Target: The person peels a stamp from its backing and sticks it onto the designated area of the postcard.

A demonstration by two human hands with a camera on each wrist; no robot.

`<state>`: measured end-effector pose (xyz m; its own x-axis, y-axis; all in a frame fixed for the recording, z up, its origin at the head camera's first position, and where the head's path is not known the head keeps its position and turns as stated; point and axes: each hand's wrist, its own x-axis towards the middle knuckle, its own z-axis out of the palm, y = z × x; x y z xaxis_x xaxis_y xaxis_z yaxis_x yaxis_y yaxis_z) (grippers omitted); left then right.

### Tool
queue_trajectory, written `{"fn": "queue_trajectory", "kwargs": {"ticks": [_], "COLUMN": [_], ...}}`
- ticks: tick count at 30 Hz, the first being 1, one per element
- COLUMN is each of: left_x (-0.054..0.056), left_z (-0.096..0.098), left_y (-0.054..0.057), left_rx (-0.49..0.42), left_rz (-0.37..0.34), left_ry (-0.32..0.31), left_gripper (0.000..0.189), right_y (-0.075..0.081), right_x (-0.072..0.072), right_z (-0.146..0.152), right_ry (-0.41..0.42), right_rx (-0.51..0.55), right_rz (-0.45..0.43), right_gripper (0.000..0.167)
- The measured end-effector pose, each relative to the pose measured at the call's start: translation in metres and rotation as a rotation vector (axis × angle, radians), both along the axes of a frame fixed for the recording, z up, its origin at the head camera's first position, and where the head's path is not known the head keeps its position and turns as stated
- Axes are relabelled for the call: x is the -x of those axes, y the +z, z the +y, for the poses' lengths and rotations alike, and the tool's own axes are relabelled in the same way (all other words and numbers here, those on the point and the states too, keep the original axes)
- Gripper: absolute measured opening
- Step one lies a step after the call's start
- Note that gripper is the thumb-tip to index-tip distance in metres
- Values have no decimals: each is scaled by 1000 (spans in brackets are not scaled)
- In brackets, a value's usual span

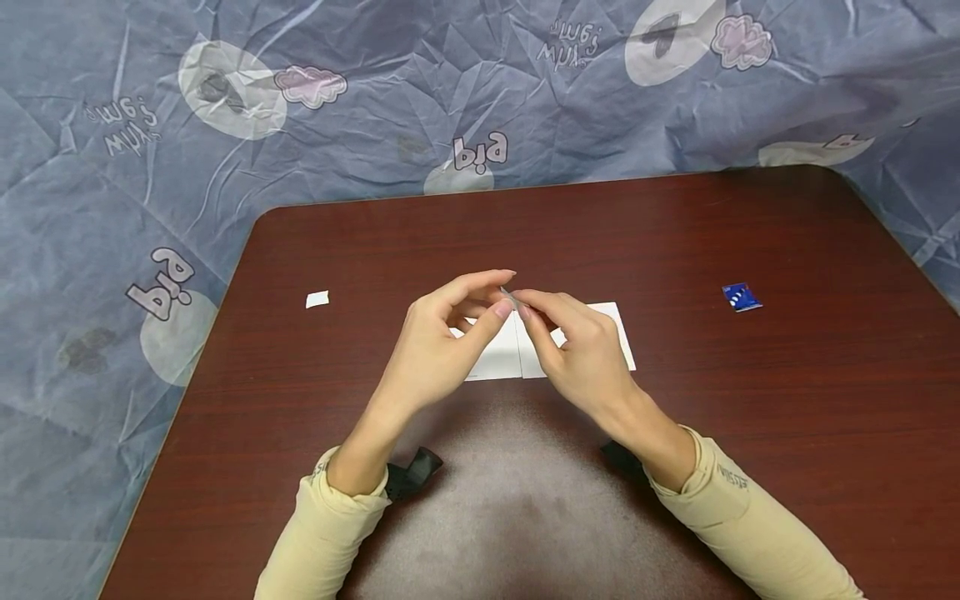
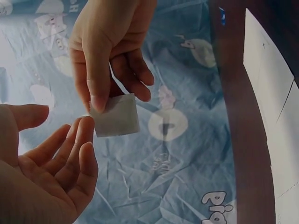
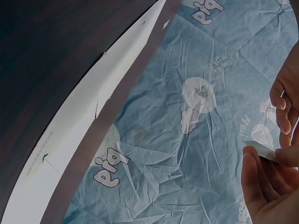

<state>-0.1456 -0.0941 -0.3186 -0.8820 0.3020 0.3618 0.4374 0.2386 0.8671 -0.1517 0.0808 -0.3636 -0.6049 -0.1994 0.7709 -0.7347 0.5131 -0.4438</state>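
In front of me, my right hand [image 1: 588,354] pinches a thin pale square piece [image 2: 117,116] between thumb and fingers. The head view shows the piece almost edge-on; the left wrist view shows its flat face. My left hand [image 1: 435,346] is beside it, thumb and forefinger apart. Its fingertips [image 2: 85,122] come close to the square's edge or touch it; which of the two I cannot tell. Beneath both hands lies a white sheet [image 1: 498,358] with a line across its middle, partly hidden by them.
On the dark red-brown table [image 1: 375,250], a small white scrap [image 1: 317,299] lies to the left. A small blue packet [image 1: 742,297] lies to the right. A blue-grey printed cloth [image 1: 360,142] hangs behind the table. Black straps [image 1: 416,473] show near the wrists.
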Motion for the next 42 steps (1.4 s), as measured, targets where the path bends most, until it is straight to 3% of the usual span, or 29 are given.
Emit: {"fn": "queue_trajectory", "kwargs": {"ticks": [9, 16, 42], "left_x": [0, 1, 2], "left_z": [1, 3, 9], "left_y": [-1, -3, -10], "left_rx": [-10, 16, 63], "left_rz": [13, 23, 60], "left_ry": [-1, 15, 50], "left_gripper": [28, 23, 22], "right_y": [-1, 3, 4], "right_x": [-1, 0, -1], "right_z": [-2, 1, 2], "right_ry": [13, -1, -14], "right_rx": [-29, 43, 63], "right_rz": [1, 18, 17], "right_gripper": [14, 14, 16]}}
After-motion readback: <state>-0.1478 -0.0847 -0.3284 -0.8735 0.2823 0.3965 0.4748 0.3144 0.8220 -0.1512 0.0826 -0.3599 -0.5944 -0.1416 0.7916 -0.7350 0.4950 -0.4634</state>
